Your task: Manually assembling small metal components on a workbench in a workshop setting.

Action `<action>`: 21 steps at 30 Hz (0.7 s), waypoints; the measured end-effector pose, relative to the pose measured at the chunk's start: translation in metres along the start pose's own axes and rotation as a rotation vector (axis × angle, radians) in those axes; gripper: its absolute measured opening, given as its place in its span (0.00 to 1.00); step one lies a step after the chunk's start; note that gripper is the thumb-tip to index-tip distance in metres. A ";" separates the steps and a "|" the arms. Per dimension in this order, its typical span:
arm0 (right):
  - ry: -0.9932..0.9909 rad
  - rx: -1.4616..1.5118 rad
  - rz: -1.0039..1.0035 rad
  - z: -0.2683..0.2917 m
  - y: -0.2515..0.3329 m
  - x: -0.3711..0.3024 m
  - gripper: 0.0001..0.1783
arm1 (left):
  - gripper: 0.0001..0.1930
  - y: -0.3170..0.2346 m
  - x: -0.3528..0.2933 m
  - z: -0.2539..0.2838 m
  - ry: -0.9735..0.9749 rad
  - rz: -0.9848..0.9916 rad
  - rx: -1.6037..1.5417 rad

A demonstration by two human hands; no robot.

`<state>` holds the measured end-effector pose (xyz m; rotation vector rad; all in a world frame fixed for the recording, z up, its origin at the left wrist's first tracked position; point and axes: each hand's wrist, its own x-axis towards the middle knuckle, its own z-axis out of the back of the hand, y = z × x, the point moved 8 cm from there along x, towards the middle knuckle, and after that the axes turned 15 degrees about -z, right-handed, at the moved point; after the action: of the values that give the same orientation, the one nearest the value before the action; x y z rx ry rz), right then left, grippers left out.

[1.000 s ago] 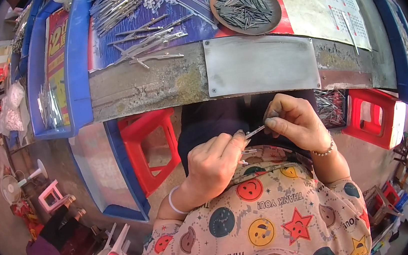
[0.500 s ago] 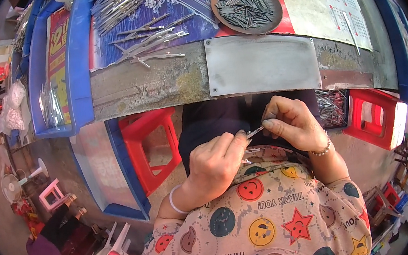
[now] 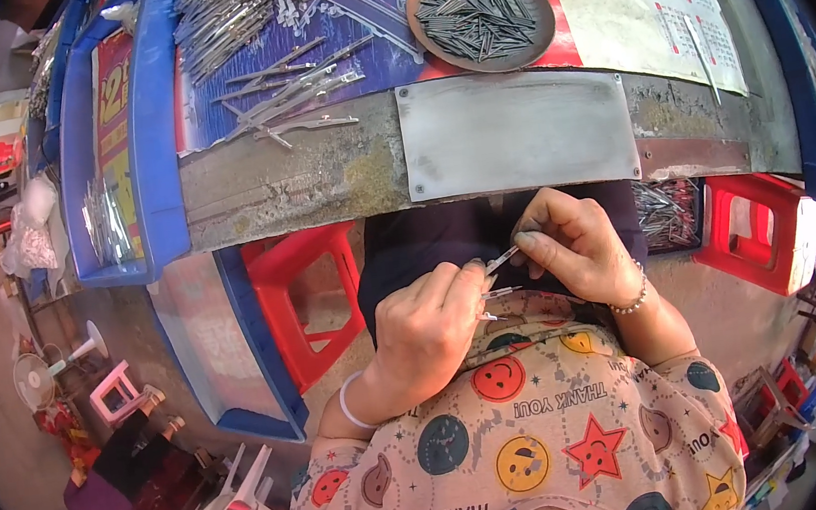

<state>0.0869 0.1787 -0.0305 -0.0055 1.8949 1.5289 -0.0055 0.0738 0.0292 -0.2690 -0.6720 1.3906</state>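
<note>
My left hand [image 3: 424, 326] is closed around several slim silver metal pieces that look like drawing compasses; the ends of two, one of them a silver compass leg [image 3: 501, 292], stick out below its fingers. Another silver compass [image 3: 502, 260] slants up from its thumb and forefinger. My right hand [image 3: 581, 253] pinches the upper end of that one between thumb and fingertips. Both hands are over my lap, just in front of the bench edge. On the bench, a round brown bowl [image 3: 544, 36] holds many short dark rods [image 3: 480, 17]. Loose silver compasses [image 3: 309, 90] lie left of it.
A larger heap of compasses [image 3: 236, 23] lies at the back left. Blue trays [image 3: 163, 222] flank the bench top. A bare metal plate [image 3: 520, 131] is screwed to its front edge. Red stools [image 3: 277, 300] stand below, with a bin of metal parts [image 3: 667, 210] at the right.
My right hand has come slightly left and the pinched compass tilts more steeply. More of the ends below my left hand now show. The whole view has shifted a little.
</note>
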 end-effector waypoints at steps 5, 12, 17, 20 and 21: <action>0.000 0.084 -0.024 0.005 -0.006 0.003 0.07 | 0.14 -0.002 0.004 -0.004 0.021 0.004 0.040; -0.012 0.081 -0.020 0.009 -0.006 0.003 0.07 | 0.10 -0.007 0.012 -0.004 0.046 -0.052 0.160; 0.024 0.079 -0.033 0.008 -0.007 0.001 0.06 | 0.10 -0.009 0.012 -0.004 0.059 -0.087 0.173; 0.042 0.092 -0.031 0.006 -0.007 0.000 0.06 | 0.10 -0.009 0.009 -0.005 0.063 -0.093 0.185; 0.050 0.102 -0.038 0.005 -0.007 0.000 0.06 | 0.10 -0.009 0.008 -0.006 0.066 -0.091 0.173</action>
<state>0.0929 0.1809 -0.0369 -0.0336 1.9990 1.4174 0.0056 0.0809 0.0319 -0.1446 -0.4993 1.3378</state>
